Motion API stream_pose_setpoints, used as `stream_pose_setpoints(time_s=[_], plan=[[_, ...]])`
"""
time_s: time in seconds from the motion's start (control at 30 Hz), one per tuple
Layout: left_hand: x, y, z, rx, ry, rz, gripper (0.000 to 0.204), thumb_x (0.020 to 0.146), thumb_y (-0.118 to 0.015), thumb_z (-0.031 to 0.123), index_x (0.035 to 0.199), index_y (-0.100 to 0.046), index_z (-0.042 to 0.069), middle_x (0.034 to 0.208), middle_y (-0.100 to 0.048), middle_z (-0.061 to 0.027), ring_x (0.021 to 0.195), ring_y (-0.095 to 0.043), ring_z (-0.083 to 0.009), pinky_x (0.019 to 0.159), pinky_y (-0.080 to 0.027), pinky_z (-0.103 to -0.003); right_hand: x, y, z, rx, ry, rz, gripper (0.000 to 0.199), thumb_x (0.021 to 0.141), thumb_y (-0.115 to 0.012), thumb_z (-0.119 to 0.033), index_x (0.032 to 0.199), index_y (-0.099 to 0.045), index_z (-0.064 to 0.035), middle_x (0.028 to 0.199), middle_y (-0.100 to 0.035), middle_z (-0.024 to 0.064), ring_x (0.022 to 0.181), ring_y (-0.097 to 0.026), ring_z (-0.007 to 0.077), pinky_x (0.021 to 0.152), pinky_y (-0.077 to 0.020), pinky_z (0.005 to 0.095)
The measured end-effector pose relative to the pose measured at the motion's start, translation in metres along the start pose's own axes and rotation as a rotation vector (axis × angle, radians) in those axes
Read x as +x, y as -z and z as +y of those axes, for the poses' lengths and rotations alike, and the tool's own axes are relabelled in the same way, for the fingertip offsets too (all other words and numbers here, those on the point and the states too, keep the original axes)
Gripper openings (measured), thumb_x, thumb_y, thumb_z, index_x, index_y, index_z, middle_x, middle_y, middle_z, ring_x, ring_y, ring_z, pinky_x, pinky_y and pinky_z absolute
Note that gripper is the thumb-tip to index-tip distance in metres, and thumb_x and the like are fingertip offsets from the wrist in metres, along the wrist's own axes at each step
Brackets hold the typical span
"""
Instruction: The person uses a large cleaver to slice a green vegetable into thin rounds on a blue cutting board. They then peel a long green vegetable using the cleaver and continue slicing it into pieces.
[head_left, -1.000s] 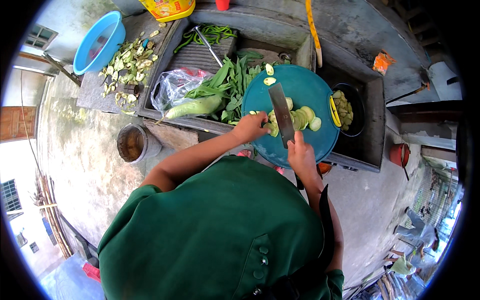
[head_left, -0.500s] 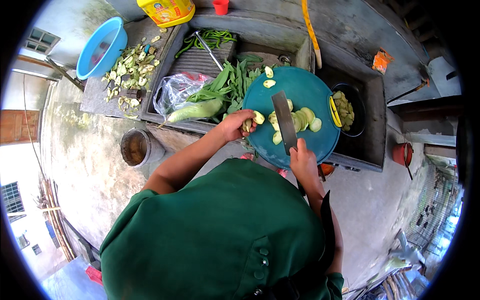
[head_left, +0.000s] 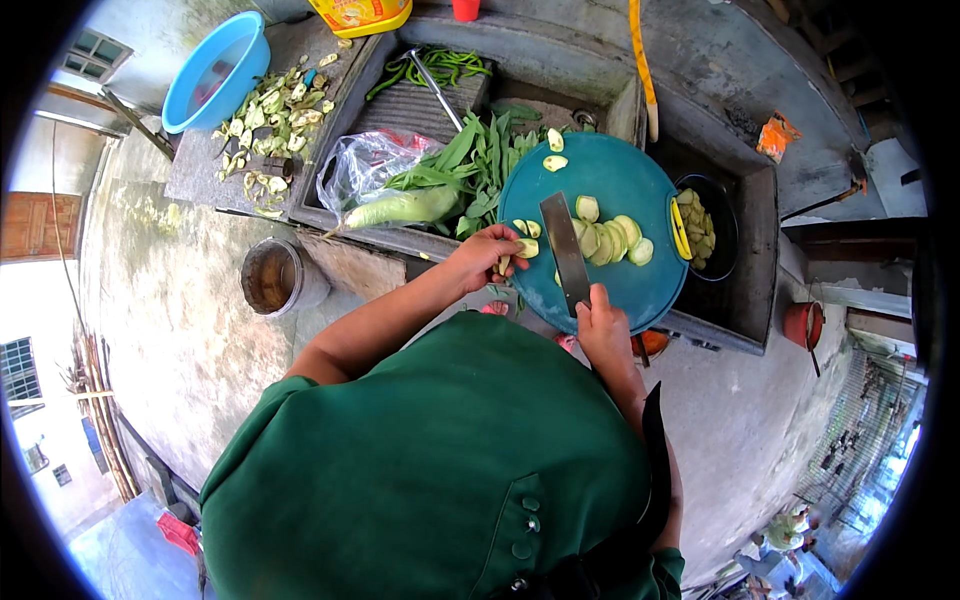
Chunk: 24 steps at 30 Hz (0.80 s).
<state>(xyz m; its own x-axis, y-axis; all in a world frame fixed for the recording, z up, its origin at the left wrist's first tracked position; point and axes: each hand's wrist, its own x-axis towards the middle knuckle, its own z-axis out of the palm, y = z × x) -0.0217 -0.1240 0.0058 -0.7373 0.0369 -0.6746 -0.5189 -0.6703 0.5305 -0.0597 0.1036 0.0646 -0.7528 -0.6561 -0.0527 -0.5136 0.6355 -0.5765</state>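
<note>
- In our left grip (head_left: 487, 258), we hold small, pale green vegetable slices (head_left: 504, 266) near the round teal board's (head_left: 635, 185) left edge.
- Our right grip (head_left: 604, 326) holds a flat, grey metal knife (head_left: 566, 250).

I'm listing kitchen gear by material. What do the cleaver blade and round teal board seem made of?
Cleaver blade: probably steel, dull, judging by its grey metallic face. Round teal board: likely plastic, fairly matte, given its even colour, though another coated material is possible.
</note>
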Motion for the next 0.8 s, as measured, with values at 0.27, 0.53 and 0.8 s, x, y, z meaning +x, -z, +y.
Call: stream_pose_setpoints(time_s=[0.27,0.53,0.8], plan=[[0.008,0.005,-0.004,0.403,-0.095,0.151,0.017,0.075,-0.061,0.011,0.086,-0.051,0.004,0.060,-0.058,-0.0076,0.038,-0.043,-0.0089,0.032,-0.023,-0.022,-0.010,-0.003,-0.002,-0.086,-0.032,-0.142,0.021,0.080,-0.052,-0.012,0.092,-0.038,-0.0035,0.061,-0.056,0.0205,0.058,-0.056,0.0410,0.052,-0.0428,0.0501],[0.012,0.001,-0.001,0.560,-0.115,0.216,0.013,0.073,-0.060,0.008,0.079,-0.052,0.000,0.056,-0.058,-0.0086,0.037,-0.044,-0.0103,0.032,-0.030,-0.025,-0.013,-0.001,-0.012,-0.153,-0.107,-0.278,0.018,0.081,-0.049,-0.014,0.090,-0.037,-0.0042,0.063,-0.057,0.0219,0.061,-0.057,0.0414,0.055,-0.0439,0.0511],[0.010,-0.002,0.002,0.612,-0.124,0.208,0.011,0.071,-0.062,0.008,0.074,-0.054,0.001,0.053,-0.053,-0.0049,0.041,-0.046,-0.0103,0.036,-0.032,-0.026,-0.005,0.000,-0.021,-0.202,-0.157,-0.421,0.017,0.076,-0.043,-0.005,0.091,-0.037,-0.0002,0.068,-0.058,0.0227,0.067,-0.058,0.0413,0.059,-0.0444,0.0512]])
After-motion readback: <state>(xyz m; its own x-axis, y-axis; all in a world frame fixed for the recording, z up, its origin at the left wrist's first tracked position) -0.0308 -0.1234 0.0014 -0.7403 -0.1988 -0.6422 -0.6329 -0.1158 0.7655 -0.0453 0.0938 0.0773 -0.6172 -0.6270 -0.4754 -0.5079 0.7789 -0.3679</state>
